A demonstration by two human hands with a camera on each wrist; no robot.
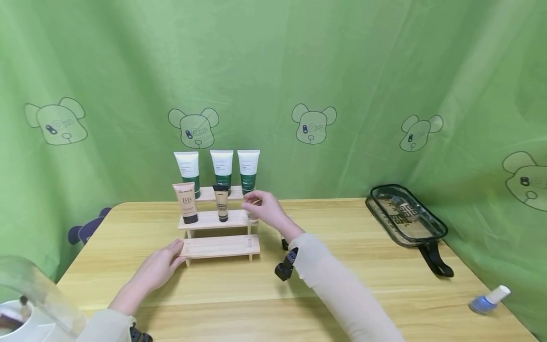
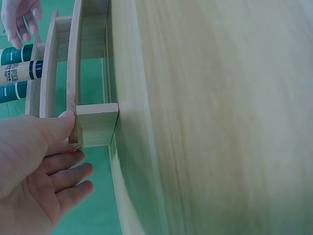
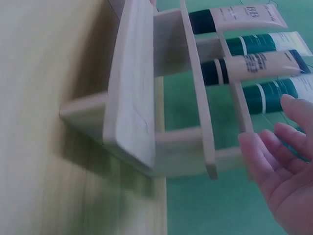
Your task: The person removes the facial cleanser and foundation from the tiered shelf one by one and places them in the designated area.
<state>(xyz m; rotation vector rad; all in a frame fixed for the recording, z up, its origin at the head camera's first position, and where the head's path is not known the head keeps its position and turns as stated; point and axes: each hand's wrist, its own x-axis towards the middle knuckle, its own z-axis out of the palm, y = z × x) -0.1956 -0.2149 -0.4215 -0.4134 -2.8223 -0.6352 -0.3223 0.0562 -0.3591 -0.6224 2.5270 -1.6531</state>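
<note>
A three-tier wooden display stand [image 1: 222,245] stands on the table. My left hand [image 1: 159,267] pinches the left end of its lowest shelf between thumb and index finger, the other fingers loosely bent below. Along the top tier stand a left green-and-white tube [image 1: 187,166], a middle one [image 1: 221,164] and a right one [image 1: 249,164]. The middle tier carries a pink BB cream tube [image 1: 186,202] and a smaller beige tube with a dark top [image 1: 221,203]. Beside the right ends of the upper tiers, my right hand [image 1: 268,209] holds nothing, its fingers relaxed close to the right tube.
At the right lies a clear pouch with black trim [image 1: 406,216] and a black strap. A blue nail polish bottle [image 1: 487,301] stands by the front right edge. In the near left corner is a white container with a clear cover [image 1: 38,289]. Green curtain [image 1: 273,71] hangs behind the table.
</note>
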